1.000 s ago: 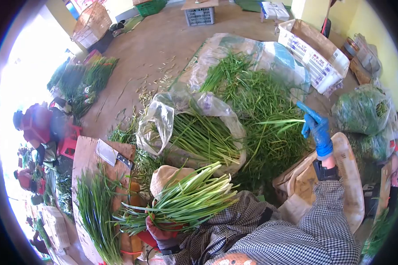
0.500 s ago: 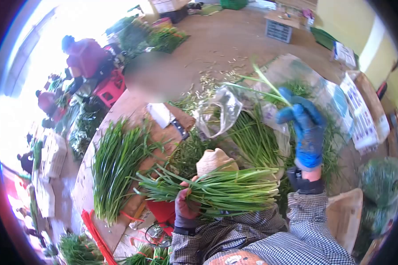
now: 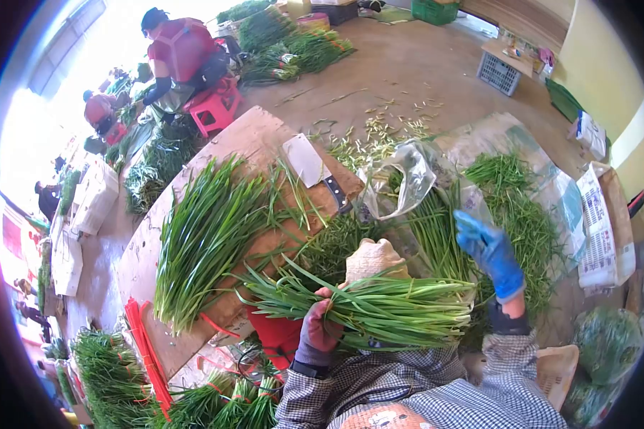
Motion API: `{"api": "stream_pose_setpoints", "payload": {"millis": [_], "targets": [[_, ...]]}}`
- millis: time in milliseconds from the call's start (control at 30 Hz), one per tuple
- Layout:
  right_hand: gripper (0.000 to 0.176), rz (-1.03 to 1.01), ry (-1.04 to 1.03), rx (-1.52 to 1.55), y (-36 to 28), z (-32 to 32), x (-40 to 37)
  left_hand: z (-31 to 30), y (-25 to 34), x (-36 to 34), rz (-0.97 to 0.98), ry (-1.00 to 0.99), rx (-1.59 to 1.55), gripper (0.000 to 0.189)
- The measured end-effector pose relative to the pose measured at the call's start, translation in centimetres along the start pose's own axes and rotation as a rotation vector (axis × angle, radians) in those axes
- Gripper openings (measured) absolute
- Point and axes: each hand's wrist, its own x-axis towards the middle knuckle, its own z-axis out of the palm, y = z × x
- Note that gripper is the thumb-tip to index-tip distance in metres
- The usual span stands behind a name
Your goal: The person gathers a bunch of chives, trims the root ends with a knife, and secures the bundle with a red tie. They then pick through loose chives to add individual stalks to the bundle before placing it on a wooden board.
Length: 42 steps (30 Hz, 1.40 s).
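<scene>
My left hand (image 3: 320, 327), in a dark maroon glove, is closed around the leafy end of a bunch of garlic chives (image 3: 408, 307). The bunch lies crosswise in front of me, its pale stems pointing right. My right hand (image 3: 490, 254), in a blue glove, is raised beyond the stem end with its fingers extended and nothing visible in them. Beneath and beside it are more chives in an opened clear plastic bag (image 3: 401, 179). A large heap of chives (image 3: 211, 232) rests on the board (image 3: 254, 132) to the left, near a knife (image 3: 315, 168) with a black handle.
Red ties (image 3: 147, 357) hang at the board's left edge, above several tied bunches (image 3: 236, 400). Loose green trimmings (image 3: 511, 214) cover the sheeting at right. A co-worker (image 3: 182, 53) sits on a pink stool (image 3: 215, 107) at far left. A grey crate (image 3: 499, 74) stands at the back.
The loose stalks held up in my right hand are gone from it, and that hand is lower. Loose stalks now show near the knife. My left hand still grips the bunch; the view has shifted.
</scene>
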Motion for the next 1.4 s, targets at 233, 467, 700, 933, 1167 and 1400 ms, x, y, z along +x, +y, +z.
{"api": "stream_pose_setpoints", "payload": {"millis": [233, 467, 700, 933, 1167, 1400], "targets": [[0.042, 0.313, -0.118, 0.162, 3.0, 0.6, -10.8, 0.6, 0.7, -2.2, -0.171, 0.139, 0.229, 0.021], [0.026, 0.25, 0.139, 0.426, 1.9, -1.4, -9.7, 6.9, 1.2, 0.3, 0.031, -0.004, 0.325, 0.018], [0.025, 0.439, 0.212, 0.231, 8.1, -7.2, -14.8, 3.7, 0.3, 0.3, 0.081, 0.174, 0.317, 0.02], [0.044, 0.189, 0.291, 0.363, 6.9, 1.3, -9.6, 2.0, -0.4, 0.7, 0.075, 0.086, 0.29, 0.022], [0.027, 0.206, 0.119, 0.372, 7.0, 3.5, -13.2, 3.4, 0.0, 2.1, 0.092, 0.051, 0.351, 0.029], [0.022, 0.463, 0.202, -0.008, 12.6, -3.9, -19.9, 7.6, -0.5, 0.8, 0.095, 0.112, 0.367, 0.027]]}}
